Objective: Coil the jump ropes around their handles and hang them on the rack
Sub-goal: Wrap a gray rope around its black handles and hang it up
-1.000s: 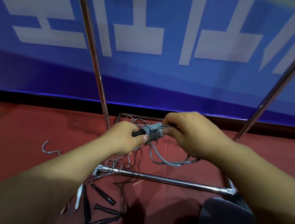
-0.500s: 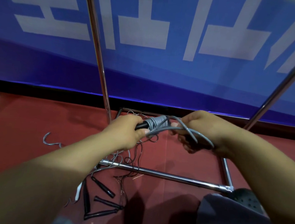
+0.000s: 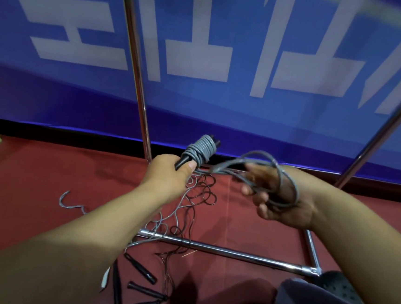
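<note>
Left hand (image 3: 168,173) grips the black handle (image 3: 183,161); grey rope (image 3: 202,149) is coiled tight just above the fist. Right hand (image 3: 278,197) is beside it, fingers loosely curled through slack grey loops (image 3: 288,183). Below both hands: tangled ropes (image 3: 189,214) on the red floor (image 3: 35,173), crossing the rack base bar (image 3: 234,253).
</note>
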Available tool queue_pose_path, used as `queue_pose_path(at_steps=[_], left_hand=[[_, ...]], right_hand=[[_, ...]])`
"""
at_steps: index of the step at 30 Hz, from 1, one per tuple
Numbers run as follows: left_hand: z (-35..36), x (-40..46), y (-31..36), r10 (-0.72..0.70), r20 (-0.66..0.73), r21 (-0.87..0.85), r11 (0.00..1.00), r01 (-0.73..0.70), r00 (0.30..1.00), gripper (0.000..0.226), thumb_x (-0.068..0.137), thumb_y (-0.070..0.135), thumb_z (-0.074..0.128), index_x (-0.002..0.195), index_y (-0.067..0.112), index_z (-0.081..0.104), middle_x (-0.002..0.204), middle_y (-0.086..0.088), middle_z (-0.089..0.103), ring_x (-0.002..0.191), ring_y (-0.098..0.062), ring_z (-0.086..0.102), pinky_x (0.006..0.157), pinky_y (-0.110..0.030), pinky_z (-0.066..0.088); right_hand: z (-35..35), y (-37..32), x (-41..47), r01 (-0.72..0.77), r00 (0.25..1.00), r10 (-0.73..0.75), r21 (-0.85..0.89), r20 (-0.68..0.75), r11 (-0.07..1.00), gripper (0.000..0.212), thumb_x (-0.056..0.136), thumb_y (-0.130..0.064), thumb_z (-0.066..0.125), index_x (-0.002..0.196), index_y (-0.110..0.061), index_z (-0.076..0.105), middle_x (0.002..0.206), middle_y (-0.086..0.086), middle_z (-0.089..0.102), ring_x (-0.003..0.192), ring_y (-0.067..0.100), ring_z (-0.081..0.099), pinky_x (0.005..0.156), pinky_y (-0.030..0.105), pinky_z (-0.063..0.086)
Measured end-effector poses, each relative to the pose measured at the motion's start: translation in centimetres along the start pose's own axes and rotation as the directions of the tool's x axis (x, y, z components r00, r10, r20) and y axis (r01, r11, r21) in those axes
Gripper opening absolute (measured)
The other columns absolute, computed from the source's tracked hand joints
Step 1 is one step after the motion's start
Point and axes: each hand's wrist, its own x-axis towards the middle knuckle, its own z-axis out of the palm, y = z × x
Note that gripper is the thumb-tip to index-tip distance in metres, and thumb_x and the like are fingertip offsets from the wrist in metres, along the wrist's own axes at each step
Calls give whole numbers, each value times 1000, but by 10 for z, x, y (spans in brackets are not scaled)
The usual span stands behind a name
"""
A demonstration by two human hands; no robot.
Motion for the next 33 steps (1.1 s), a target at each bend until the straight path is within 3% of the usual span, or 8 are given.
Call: queue_pose_path(at_steps=[4, 10, 13, 20, 23, 26, 30, 33], left_hand=[[1, -2, 3, -58, -6, -141, 988, 57, 998, 28, 98, 27, 62, 75, 11, 64, 62, -5, 57, 48, -17, 57, 64, -42, 60], [7, -6, 10, -44, 3, -211, 977, 44, 999, 28, 98, 27, 62, 75, 12, 63, 60, -2, 56, 42, -10, 55, 47, -24, 51], [7, -7, 12, -61, -23, -230, 972, 54, 998, 32, 98, 28, 62, 71, 11, 60, 55, -3, 55, 44, -13, 56, 54, -30, 56], [0, -13, 15, -144, 55, -382, 911, 154, 988, 36, 100, 26, 60, 70, 8, 55, 60, -6, 52, 41, -10, 51, 40, -19, 46], [1, -17, 20, -148, 132, -460, 867, 193, 980, 32, 99, 26, 61, 74, 6, 55, 63, -5, 52, 42, -9, 51, 45, -23, 50], [3, -23, 28, -142, 216, -519, 822, 236, 966, 31, 99, 26, 60, 75, 8, 55, 63, -4, 52, 43, -9, 49, 45, -24, 49], [7, -32, 39, -89, 303, -572, 779, 256, 949, 33, 101, 25, 56, 73, 8, 55, 59, -4, 51, 44, -9, 48, 46, -22, 48], [7, -35, 43, -60, 307, -593, 768, 240, 950, 34, 103, 24, 53, 73, 7, 55, 59, -4, 51, 45, -9, 47, 45, -21, 48]], right_hand=[[-8, -8, 4, 6, 988, 76, 525, -134, 851, 54, 99, -45, 45, 105, 7, 57, 79, 20, 74, 36, 11, 54, 39, 19, 50], [-8, -5, 8, 176, 948, 75, 708, -308, 684, 58, 108, -40, 20, 102, 11, 48, 81, 27, 72, 66, 16, 70, 44, 25, 56], [-9, -4, 13, 242, 934, 50, 727, -355, 642, 51, 108, -31, 20, 132, 8, 43, 88, 23, 73, 63, 21, 73, 42, 30, 55], [6, -6, 1, 4, 960, 0, 12, -280, 1000, 23, 97, -12, 43, 101, -7, 66, 87, 11, 77, 53, 12, 63, 45, 22, 51], [13, 2, 3, 67, 921, -232, -460, -313, 885, 17, 93, -13, 57, 92, -5, 71, 84, 15, 76, 56, 17, 63, 56, 28, 52], [18, 10, 8, 169, 831, -528, -827, -173, 536, 13, 91, -25, 68, 100, -18, 75, 91, 1, 75, 81, 13, 68, 82, 33, 56], [26, 22, 19, 287, 871, -491, -809, -2, 513, 20, 95, -31, 66, 106, -16, 72, 96, 5, 74, 88, 17, 68, 90, 43, 54], [33, 27, 24, 349, 877, -477, -601, -61, 719, 11, 98, -18, 61, 98, -9, 67, 93, 13, 75, 81, 21, 68, 86, 42, 55]])
